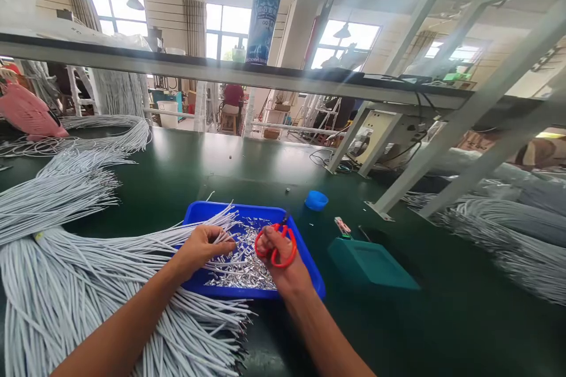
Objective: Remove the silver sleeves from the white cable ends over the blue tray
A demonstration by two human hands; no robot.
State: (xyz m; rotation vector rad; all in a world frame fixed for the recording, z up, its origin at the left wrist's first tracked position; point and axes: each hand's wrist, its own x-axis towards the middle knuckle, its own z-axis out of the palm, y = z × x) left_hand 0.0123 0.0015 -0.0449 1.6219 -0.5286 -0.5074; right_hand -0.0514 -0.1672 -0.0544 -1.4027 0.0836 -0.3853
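Observation:
Red-handled scissors [289, 252] sit in my right hand [283, 256], the fingers curled through and round the loops and the dark blades pointing away. My left hand [207, 247] pinches a few white wires [154, 240] near their ends, over the left part of a blue tray [313, 265]. Many small shiny metal pieces [247, 274] lie loose in that tray, below both hands. A large bundle of white wires [57, 288] spreads from the left, under my left forearm, with dark tips at its near end [241, 330].
On the green tabletop, a small blue cup [316, 200] and a teal box-like holder [375, 265] stand right of the tray. More wire bundles lie at far left and right [499, 235]. A blue spray can [265, 12] stands on the shelf above; slanted metal posts [424, 159] rise at right.

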